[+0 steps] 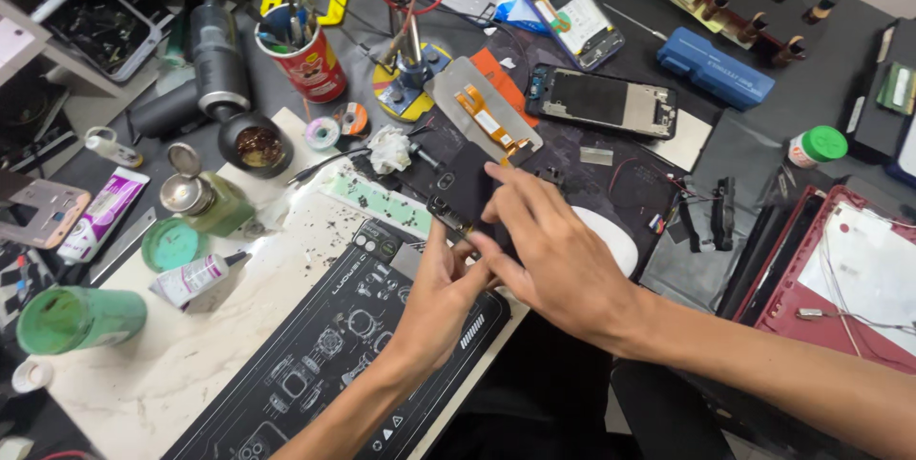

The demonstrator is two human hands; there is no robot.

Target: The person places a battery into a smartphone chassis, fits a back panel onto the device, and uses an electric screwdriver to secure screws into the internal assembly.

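Both hands meet over a dark phone body (469,195) at the middle of the bench, so the step in hand looks like seating or freeing a small part at its lower edge. To do it well, I judge the right hand (553,255) should press flat and steady the body while the left hand (441,296) works only with fingertips, light and square to the edge, since a thin flex there would tear under a sideways pull.

The right hand lies spread on top of the phone body, fingers closed down on it; the left hand comes up from 6 o'clock with thumb and finger pinched at the near edge, though whether it grips a part I cannot tell.

The phone body is black, flat and thin, partly hidden by the hands. At its 12 o'clock lies a grey screen panel (482,107) with an orange flex ribbon (489,121). At 2 o'clock rests an opened phone frame (601,99). At 7 o'clock spreads a black printed work mat (334,365). At 10 o'clock stands a red cup (310,59) of tools
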